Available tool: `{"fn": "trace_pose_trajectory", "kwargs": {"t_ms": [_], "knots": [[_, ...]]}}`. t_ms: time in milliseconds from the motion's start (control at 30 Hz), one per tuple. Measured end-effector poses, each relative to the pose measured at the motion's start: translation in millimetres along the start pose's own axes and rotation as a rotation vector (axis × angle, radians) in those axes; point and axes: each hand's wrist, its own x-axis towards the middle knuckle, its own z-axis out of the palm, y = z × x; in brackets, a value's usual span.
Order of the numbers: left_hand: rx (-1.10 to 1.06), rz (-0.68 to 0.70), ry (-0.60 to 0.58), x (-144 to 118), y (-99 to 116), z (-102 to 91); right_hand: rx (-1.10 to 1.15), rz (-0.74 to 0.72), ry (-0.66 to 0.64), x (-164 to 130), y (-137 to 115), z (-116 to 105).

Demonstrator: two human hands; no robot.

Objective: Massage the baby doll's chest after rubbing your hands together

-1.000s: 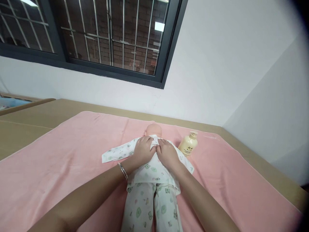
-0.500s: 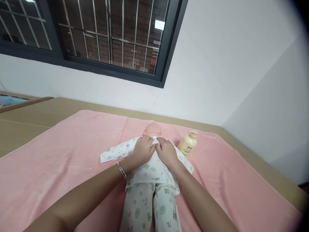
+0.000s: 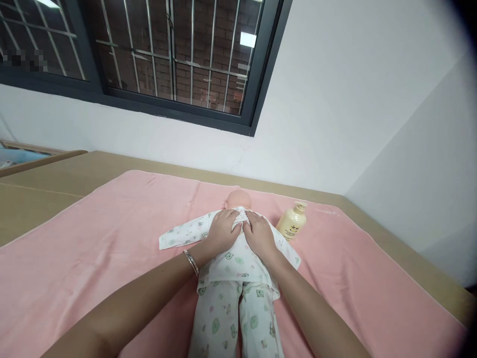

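Observation:
A baby doll [image 3: 238,199] in a white printed top [image 3: 229,266] and matching trousers [image 3: 216,318] lies stretched out, head at the far end. My left hand [image 3: 224,229] rests on the left side of the doll's upper body, fingers extended over the cloth near the collar. On the right side lies my right hand [image 3: 260,231], its fingers likewise laid out flat. Both thumbs point inward and nearly meet at the middle. One long sleeve [image 3: 182,232] reaches out to the left; the other slants down beside my right wrist.
Close by the doll's right side stands a pale yellow pump bottle [image 3: 293,221]. Under everything spreads a pink blanket [image 3: 122,223] on a wooden surface [image 3: 48,199]. Behind rise a white wall [image 3: 316,99] and a dark-framed barred window [image 3: 179,54].
My fingers have flattened a little and spread outward from the collar. The hands stay on the doll's upper body, and the whole view has shifted slightly.

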Motion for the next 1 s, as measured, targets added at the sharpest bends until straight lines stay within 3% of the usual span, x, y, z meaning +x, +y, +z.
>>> {"fn": "trace_pose_trajectory", "kwargs": {"t_ms": [1000], "knots": [[-0.026,-0.019,0.025,-1.0,0.8,0.3,0.009,0.009,-0.005,-0.5,1.7,2.1]]}}
